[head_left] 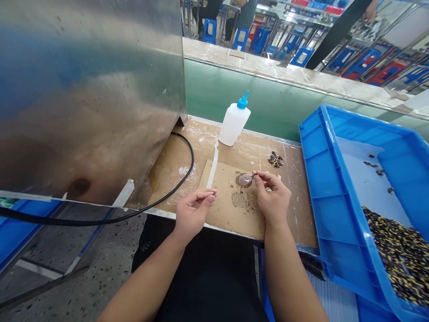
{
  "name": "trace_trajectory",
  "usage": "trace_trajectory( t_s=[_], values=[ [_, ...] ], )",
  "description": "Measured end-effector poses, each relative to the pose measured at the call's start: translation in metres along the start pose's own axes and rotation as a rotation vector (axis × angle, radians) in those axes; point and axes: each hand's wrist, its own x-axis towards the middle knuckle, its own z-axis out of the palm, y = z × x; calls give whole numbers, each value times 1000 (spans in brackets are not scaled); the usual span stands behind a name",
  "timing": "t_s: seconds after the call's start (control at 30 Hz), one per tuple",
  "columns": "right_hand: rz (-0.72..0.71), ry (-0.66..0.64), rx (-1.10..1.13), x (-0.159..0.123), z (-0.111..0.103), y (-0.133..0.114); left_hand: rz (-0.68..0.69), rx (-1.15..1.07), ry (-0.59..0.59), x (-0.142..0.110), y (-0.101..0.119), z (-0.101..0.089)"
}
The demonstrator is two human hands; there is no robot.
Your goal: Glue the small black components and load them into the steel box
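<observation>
Over a sheet of cardboard (221,210), my right hand (274,199) pinches a small dark piece (254,175) between thumb and fingers. The piece's tip is at a small clear round dish (245,180), which sits in a wet brown stain; whether they touch, I cannot tell. My left hand (192,213) is closed in a pinch at the cardboard's left side, near a white strip (213,165). Whatever lies between its fingertips is too small to name. A round slotted mark (238,199) shows on the cardboard between the hands.
A white squeeze bottle (234,125) with a blue nozzle stands behind the cardboard. Small black-and-yellow pieces (275,159) lie in a pile; many more fill part of a blue bin (311,179) at right. A black cable (187,174) and metal box (100,98) flank the left.
</observation>
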Motion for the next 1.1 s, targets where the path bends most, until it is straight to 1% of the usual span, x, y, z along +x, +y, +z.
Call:
trace_trajectory(
  t_s=[0.23,0.3,0.37,0.43,0.5,0.6,0.7,0.77,0.87,0.93,1.0,1.1],
  values=[
    [58,23,-52,1,-2,1,-11,-9,-5,1,-1,0],
    [79,59,-71,2,-4,3,-58,-50,5,2,2,1],
    [94,101,-44,2,-6,2,-149,-156,28,3,9,3],
    [93,139,41,-3,-8,-8,-269,-318,49,3,17,5],
    [85,150,165,-15,-10,-26,-375,-476,56,1,27,7],
    [76,94,362,-40,-10,-62,-462,-604,37,-5,40,12],
    [62,-8,527,-62,-6,-90,-464,-638,14,-10,49,18],
    [54,-51,615,-70,-2,-99,-436,-633,-1,-13,51,21],
    [52,-121,706,-74,1,-102,-387,-615,-24,-15,54,23],
    [64,-172,757,-74,0,-102,-361,-606,-29,-17,55,23],
    [62,-196,803,-75,-2,-102,-342,-597,-23,-18,57,22],
    [-14,-220,791,-78,-7,-105,-317,-584,-6,-21,63,22]
  ],
)
